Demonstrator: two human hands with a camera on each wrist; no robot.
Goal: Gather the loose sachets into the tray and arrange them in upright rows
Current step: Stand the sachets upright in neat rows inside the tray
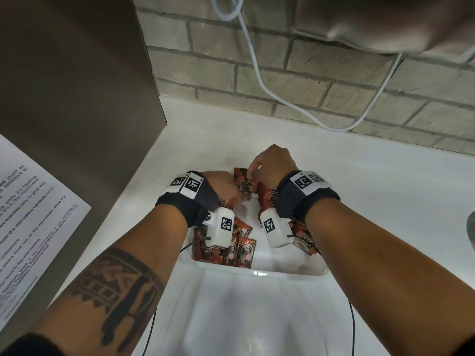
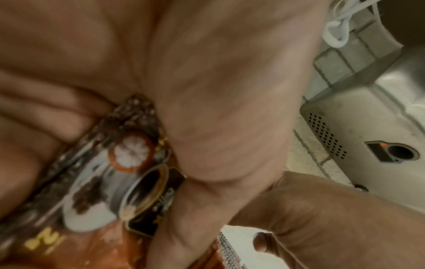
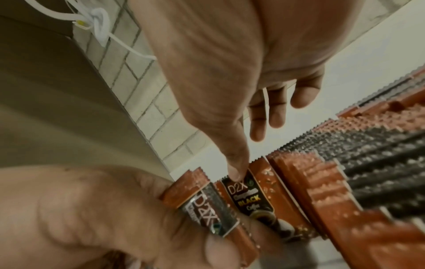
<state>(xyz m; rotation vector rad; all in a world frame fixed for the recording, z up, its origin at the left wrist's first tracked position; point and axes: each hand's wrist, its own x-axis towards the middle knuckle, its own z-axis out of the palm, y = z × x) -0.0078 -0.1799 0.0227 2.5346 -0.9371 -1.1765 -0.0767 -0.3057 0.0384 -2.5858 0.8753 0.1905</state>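
A white tray sits on the white counter. In it, orange-brown coffee sachets stand on edge in an upright row, and loose sachets lie flat at the near left. My left hand grips a small bunch of sachets at the tray's far left. My right hand is over the tray's far end. One right fingertip touches the top edge of a standing sachet at the row's end, while the other right fingers hang apart behind it.
A tall brown appliance side with a printed notice walls off the left. A grey brick wall with a hanging white cable stands behind. A metal edge shows at far right.
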